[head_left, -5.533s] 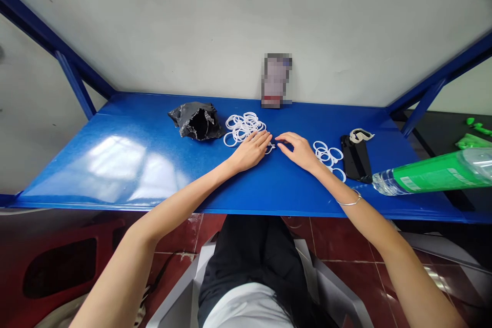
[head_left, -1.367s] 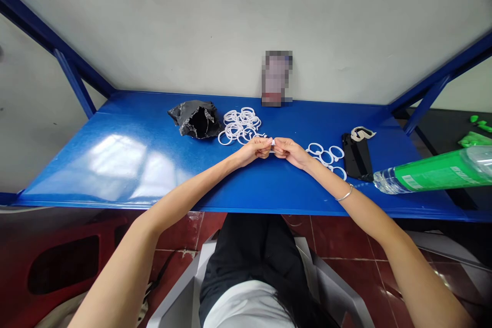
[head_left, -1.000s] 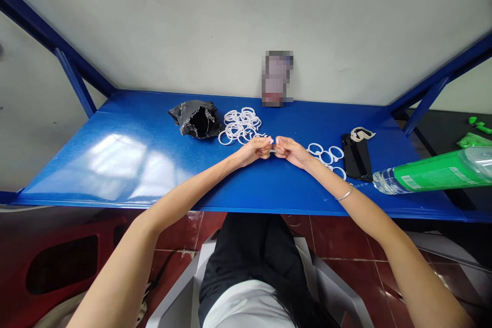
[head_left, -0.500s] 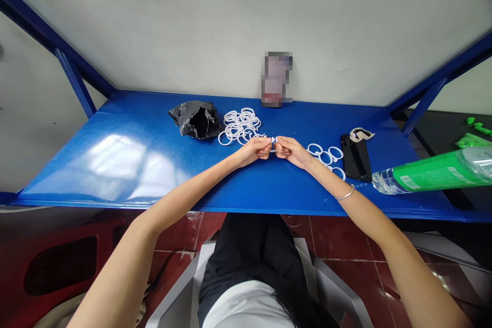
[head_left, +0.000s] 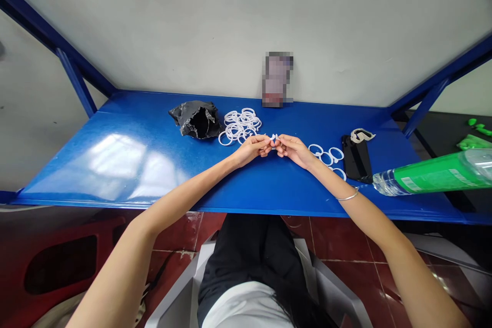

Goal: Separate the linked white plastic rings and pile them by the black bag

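Note:
My left hand (head_left: 254, 148) and my right hand (head_left: 292, 148) meet over the middle of the blue table (head_left: 246, 189). Both are closed, thumbs and fingers pinching a white plastic ring (head_left: 274, 137) between them. Only its small upper tips show; the fingers hide most of it. Just left of and behind my left hand lies a heap of similar white rings (head_left: 232, 125), some overlapping. To the right of my right hand, several more white rings (head_left: 326, 158) lie in a looser group, partly behind my forearm.
A torn black plastic bag (head_left: 196, 120) sits left of the heap. At right are a black phone (head_left: 356, 159), a white strap-like item (head_left: 361, 136) and a green-labelled bottle (head_left: 434, 174) lying on its side. A blurred-out upright object (head_left: 277, 79) leans against the wall.
My fingers have loosened from tight fists into a lighter pinch around the ring. The hands stay in nearly the same place, and the rings on the table have not moved.

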A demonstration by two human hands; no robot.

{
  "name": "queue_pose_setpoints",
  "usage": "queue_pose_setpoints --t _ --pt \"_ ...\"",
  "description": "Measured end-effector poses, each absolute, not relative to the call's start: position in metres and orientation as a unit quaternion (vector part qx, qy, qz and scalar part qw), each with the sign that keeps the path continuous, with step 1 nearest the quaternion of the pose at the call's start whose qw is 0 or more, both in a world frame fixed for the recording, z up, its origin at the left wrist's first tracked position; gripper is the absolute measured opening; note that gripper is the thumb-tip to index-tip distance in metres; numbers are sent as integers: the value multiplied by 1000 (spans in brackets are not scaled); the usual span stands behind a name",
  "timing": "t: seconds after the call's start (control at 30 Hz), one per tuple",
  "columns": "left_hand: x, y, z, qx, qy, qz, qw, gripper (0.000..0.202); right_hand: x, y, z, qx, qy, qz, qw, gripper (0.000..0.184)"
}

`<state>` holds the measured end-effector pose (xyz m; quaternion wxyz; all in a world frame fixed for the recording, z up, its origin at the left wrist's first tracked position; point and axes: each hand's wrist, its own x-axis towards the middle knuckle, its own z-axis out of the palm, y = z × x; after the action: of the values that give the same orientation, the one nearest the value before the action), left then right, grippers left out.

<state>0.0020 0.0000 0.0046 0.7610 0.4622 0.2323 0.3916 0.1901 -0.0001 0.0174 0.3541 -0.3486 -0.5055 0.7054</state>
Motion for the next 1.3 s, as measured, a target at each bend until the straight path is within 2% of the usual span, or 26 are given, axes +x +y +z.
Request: queue_pose_setpoints --t 0.13,0.27,0.4,0.57,0.73,0.9,1.3 --pt "-3 -1 5 580 274 409 649 39 193 -1 15 -375 -580 616 379 34" --pt "-5 -6 3 744 321 433 395 35 195 -1 14 -379 -677 480 410 31" --pt "-6 -8 -3 831 330 425 141 30 195 -3 15 -377 -733 384 416 27" --pt "-12 -3 0 863 379 329 -52 26 199 -4 17 -411 -796 240 374 24" --pt "-23 9 6 851 449 249 -113 27 218 5 22 -489 -818 91 287 23" --pt "-29 16 3 825 505 206 -147 26 241 15 36 -578 -788 9 213 19" --pt "-28 19 -4 820 504 242 -122 29 260 7 66 -642 -762 85 16 24"
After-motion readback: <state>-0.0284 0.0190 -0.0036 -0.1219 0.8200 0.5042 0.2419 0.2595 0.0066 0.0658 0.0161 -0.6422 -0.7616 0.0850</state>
